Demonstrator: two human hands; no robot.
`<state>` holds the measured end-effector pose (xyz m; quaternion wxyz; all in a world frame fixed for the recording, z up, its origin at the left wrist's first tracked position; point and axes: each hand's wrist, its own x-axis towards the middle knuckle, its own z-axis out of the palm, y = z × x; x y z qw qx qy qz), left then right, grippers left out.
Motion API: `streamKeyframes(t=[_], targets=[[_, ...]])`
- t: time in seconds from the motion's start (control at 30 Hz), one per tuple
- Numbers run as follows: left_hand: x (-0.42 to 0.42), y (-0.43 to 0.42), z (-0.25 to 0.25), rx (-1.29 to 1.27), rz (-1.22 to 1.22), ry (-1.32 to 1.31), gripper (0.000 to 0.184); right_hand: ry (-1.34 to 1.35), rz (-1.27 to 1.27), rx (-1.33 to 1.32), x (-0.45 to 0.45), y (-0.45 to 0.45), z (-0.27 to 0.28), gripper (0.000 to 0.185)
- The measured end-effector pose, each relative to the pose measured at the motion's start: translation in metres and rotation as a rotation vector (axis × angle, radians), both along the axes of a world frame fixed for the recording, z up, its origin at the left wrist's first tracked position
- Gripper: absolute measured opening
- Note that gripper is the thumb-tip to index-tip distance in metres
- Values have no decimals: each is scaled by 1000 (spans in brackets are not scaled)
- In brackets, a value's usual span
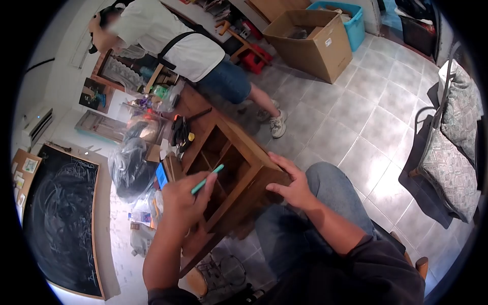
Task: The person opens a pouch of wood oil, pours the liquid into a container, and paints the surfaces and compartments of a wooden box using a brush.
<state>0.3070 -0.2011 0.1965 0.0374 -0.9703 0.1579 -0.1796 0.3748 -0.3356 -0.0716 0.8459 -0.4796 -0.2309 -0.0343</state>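
A small brown wooden cabinet (231,207) with divided compartments stands tilted in view on the table edge in front of my knees. Pinched between the thumb and fingers of my left hand (185,198) is a thin teal pen (207,179). It crosses in front of the cabinet's open face; whether its tip touches the wood I cannot tell. My right hand (296,187) grips the cabinet's near right corner, thumb on the end panel and fingers along the edge.
Another person (188,56) stands at the far end of the wooden table (195,104). Plastic bags (133,162), a blue-screened device (161,176) and tools lie left of the cabinet. A cardboard box (310,48), a blue bin (353,28) and a cushioned chair (442,152) stand on the tiled floor.
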Motion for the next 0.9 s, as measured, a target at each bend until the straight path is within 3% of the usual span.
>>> streamKeyframes(t=[0.07, 0.13, 0.2, 0.27, 0.33, 0.4, 0.47, 0.53, 0.73, 0.9], targets=[[15, -3, -4, -360, 204, 155, 17, 1, 6, -1, 0, 0, 1, 70], [26, 0, -8, -396, 209, 167, 19, 24, 19, 14, -1, -3, 6, 71], [31, 5, -13, -588, 179, 76, 19, 9, 10, -3, -1, -3, 3, 72], [23, 5, -11, -573, 242, 21, 18, -1, -12, -17, 1, -4, 2, 72], [11, 13, -9, -377, 111, -156, 18, -13, -7, -11, 0, -4, 4, 72], [5, 8, -8, -412, 189, -82, 21, -8, -8, -7, 1, -1, 0, 72], [11, -3, -15, -664, 203, 49, 18, -3, 6, -8, 1, 3, -1, 72], [16, 3, -23, -654, 225, 85, 20, 29, 19, 21, 1, 0, 1, 72], [12, 56, 5, -704, 331, -230, 23, 6, 6, -11, 0, -1, 1, 70], [29, 68, -12, -600, 279, -99, 22, 45, 39, 30, 0, 0, 2, 70]])
